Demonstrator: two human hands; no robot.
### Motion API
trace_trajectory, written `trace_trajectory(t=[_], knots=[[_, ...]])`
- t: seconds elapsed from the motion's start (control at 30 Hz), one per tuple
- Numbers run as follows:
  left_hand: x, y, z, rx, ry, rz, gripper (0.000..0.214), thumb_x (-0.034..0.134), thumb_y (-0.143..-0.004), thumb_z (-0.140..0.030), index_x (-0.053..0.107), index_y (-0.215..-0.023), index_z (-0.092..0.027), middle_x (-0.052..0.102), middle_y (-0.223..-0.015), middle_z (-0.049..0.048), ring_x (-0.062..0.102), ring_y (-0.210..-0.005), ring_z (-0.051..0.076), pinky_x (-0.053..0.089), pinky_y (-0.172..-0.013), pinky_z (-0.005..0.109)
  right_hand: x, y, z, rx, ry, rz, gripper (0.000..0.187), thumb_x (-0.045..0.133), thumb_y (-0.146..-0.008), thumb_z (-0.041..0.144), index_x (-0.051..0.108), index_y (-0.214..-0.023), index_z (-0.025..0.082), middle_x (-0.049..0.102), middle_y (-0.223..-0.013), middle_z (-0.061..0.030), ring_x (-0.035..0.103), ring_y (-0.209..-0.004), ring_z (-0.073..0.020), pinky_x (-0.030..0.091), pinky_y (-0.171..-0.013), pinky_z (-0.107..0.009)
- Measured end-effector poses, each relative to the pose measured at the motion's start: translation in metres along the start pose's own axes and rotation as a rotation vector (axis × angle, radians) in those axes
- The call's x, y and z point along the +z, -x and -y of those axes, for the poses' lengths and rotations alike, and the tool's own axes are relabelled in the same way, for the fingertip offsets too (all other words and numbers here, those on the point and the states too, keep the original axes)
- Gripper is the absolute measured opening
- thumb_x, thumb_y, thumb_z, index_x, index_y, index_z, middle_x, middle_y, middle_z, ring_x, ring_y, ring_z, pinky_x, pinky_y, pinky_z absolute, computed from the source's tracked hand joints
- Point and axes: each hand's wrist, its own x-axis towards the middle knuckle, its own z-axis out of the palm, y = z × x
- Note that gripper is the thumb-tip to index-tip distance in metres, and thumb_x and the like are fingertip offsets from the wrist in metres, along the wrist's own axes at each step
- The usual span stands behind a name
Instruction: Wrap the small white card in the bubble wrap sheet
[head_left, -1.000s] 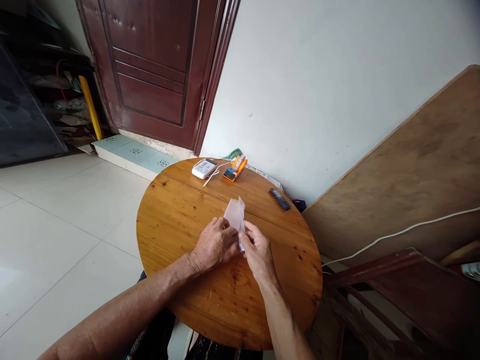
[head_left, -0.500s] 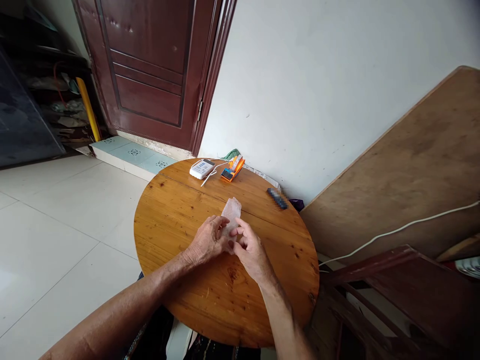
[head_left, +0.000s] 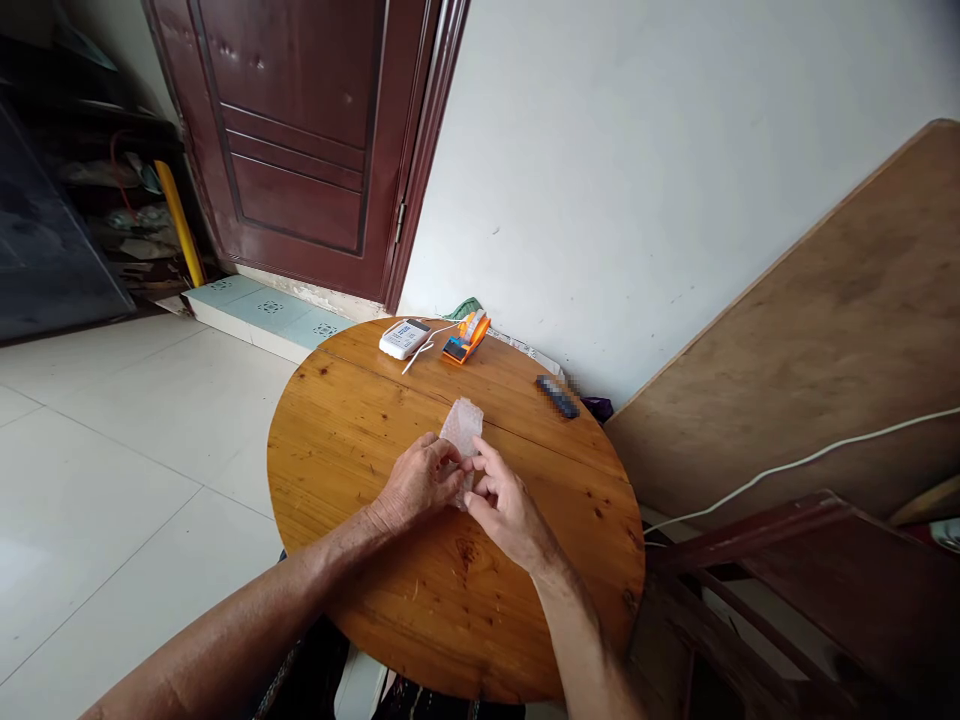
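Note:
A small translucent plastic wrapper point(head_left: 462, 424) lies on the round wooden table point(head_left: 360, 420), its far end sticking out past my fingers. My left hand point(head_left: 416, 484) rests on the table with its fingers curled onto the wrapper's near left edge. My right hand point(head_left: 506, 505) sits just to the right, its fingers pinching the wrapper's near right edge. The two hands touch each other over the wrapper's near end, which they hide.
At the table's far edge lie a white box with a cord point(head_left: 406, 338), an orange and blue gadget point(head_left: 466, 339) and a dark bar point(head_left: 557, 396). A wooden board point(head_left: 810, 330) leans on the wall at right, with a white cable point(head_left: 795, 464) and a dark wooden frame point(head_left: 787, 590). A brown door point(head_left: 300, 140) stands behind.
The wrapper stood upright between my fingers a second ago; it now lies flatter on the table. Both hands have shifted slightly but stay on its near end.

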Motion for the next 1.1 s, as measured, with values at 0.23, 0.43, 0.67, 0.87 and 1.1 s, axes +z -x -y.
trace_trajectory(t=[0.23,0.43,0.67,0.87,1.1], knots=[[0.003,0.000,0.004,0.027,-0.035,0.006,0.020,0.059,-0.074,-0.012,0.066,-0.091,-0.020,0.057,-0.081,-0.0006,0.056,-0.073,0.013,0.044,-0.069,0.024,-0.022,-0.010,-0.015,0.050,-0.034,-0.288,0.039,0.052,-0.083,0.030,0.057,-0.119,0.016,0.070,-0.086,-0.0031,0.061,-0.059,-0.0125,0.052,-0.062,-0.028],[0.006,0.002,0.004,0.106,-0.195,0.016,0.038,0.056,-0.077,-0.013,0.068,-0.110,-0.027,0.058,-0.087,0.0021,0.057,-0.080,0.017,0.047,-0.072,0.027,-0.014,-0.028,-0.023,-0.049,0.167,-0.186,0.036,0.050,-0.084,0.025,0.062,-0.118,0.021,0.074,-0.093,-0.0045,0.067,-0.079,-0.0179,0.052,-0.075,-0.030],[0.003,0.004,-0.002,0.155,-0.335,0.003,0.025,0.055,-0.081,-0.017,0.072,-0.097,-0.024,0.059,-0.082,0.0044,0.053,-0.078,0.019,0.045,-0.071,0.029,-0.022,-0.046,-0.030,0.062,0.106,-0.322,0.033,0.055,-0.080,0.033,0.066,-0.108,0.017,0.074,-0.090,-0.0067,0.068,-0.080,-0.0196,0.053,-0.072,-0.030],[0.002,0.004,-0.003,0.150,-0.337,0.025,0.022,0.054,-0.083,-0.019,0.071,-0.097,-0.023,0.058,-0.086,0.0050,0.054,-0.082,0.019,0.044,-0.073,0.029,-0.026,-0.062,-0.036,0.451,-0.159,-0.206,0.053,0.069,-0.069,0.037,0.061,-0.116,0.014,0.070,-0.082,-0.0062,0.064,-0.061,-0.0188,0.035,-0.033,-0.021],[0.002,0.003,-0.002,0.148,-0.366,0.050,0.025,0.053,-0.083,-0.018,0.070,-0.101,-0.023,0.058,-0.087,0.0051,0.053,-0.081,0.019,0.044,-0.074,0.030,-0.007,-0.076,-0.036,0.324,-0.327,-0.159,0.032,0.074,-0.062,0.042,0.063,-0.079,0.016,0.057,-0.056,0.0038,0.042,-0.046,-0.0088,0.027,-0.038,-0.020]])
